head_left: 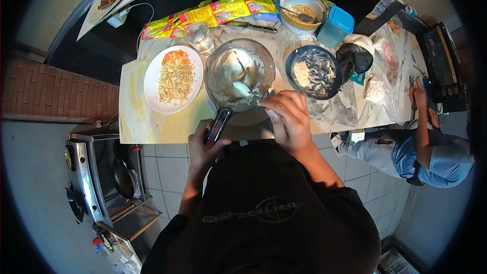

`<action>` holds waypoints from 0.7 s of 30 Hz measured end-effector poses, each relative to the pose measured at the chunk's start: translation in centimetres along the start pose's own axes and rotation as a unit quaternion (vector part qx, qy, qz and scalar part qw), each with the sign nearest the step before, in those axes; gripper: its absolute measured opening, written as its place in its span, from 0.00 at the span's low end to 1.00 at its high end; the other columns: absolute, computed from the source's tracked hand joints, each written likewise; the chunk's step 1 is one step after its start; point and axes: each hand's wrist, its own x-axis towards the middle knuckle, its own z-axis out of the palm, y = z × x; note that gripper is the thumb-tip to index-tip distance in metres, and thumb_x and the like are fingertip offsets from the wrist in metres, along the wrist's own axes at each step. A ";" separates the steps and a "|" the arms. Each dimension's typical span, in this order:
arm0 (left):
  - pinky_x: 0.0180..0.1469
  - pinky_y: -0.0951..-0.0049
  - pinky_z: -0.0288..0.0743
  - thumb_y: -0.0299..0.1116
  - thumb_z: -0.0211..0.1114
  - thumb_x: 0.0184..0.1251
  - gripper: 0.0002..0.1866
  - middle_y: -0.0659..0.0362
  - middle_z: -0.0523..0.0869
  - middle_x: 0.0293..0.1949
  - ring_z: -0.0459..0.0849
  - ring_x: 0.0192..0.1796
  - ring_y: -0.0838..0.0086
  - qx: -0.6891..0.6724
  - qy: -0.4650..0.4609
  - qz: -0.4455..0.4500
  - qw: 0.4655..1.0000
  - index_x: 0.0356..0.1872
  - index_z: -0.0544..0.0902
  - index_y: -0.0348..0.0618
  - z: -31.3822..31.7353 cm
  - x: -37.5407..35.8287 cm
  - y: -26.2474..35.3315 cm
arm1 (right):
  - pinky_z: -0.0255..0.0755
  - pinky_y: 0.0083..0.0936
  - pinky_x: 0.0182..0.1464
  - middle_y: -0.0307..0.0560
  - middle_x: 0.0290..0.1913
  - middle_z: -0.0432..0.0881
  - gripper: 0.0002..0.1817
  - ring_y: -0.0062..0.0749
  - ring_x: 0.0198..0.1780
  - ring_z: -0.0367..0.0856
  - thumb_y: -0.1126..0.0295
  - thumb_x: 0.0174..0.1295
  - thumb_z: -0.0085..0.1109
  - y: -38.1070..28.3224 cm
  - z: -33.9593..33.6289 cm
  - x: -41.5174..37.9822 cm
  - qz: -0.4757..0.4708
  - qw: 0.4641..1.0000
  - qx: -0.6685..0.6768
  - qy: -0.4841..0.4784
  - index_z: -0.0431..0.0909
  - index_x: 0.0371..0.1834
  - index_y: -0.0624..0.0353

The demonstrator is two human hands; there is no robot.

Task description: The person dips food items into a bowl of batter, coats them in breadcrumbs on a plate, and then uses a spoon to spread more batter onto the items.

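Observation:
A round saucepan [213,87] with a whitish wet mixture inside is at the table's near side. My left hand [203,144] is wrapped round its dark handle [219,127]. My right hand [290,119] is at the pan's right rim, its fingers bent together on what looks like a spoon [243,90], whose end lies in the mixture. The fingers hide most of the spoon's handle. Left of the pan is a white oval plate [150,89] of shredded orange and pale vegetables. To the right sits a dark plate [329,90] with flour and pale flat pieces.
Behind the pan are a clear glass [200,38], a knife [252,27], yellow packets [218,12], a bowl [299,26] with a spoon and a blue-lidded container [336,25]. Another person [431,155] works at the right. A stove [83,180] stands lower left.

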 end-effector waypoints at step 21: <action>0.35 0.73 0.76 0.40 0.84 0.41 0.32 0.56 0.86 0.29 0.82 0.29 0.75 0.081 -0.018 0.003 0.997 0.46 0.78 0.37 1.0 -0.5 -1.3 | 0.67 0.37 0.53 0.40 0.46 0.83 0.22 0.38 0.49 0.76 0.78 0.46 0.62 3.0 -2.2 0.2 -0.118 0.985 0.007 -0.128 0.85 0.49 0.53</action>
